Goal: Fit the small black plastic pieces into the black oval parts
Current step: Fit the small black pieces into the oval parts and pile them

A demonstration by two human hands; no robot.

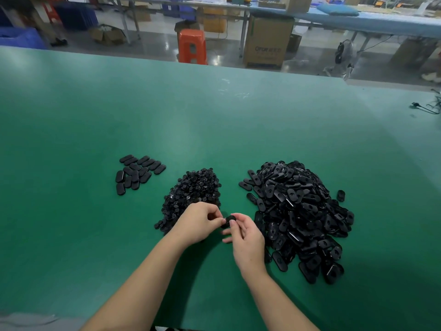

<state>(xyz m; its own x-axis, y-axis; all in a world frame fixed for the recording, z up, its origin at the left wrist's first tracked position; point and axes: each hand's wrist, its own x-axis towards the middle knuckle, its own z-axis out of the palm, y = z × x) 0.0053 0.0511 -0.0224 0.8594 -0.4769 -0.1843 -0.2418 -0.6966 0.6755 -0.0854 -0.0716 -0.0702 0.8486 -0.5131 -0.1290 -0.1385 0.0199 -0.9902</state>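
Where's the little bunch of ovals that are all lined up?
In the head view, the small group of ovals lies on the green table, left of the heap of small pieces.

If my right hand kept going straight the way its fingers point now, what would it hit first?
The right hand points up and left, gripping the oval part together with the left hand. Going on, it would likely meet the left hand's fingertips first, then the pile of small pieces; depth is unclear.
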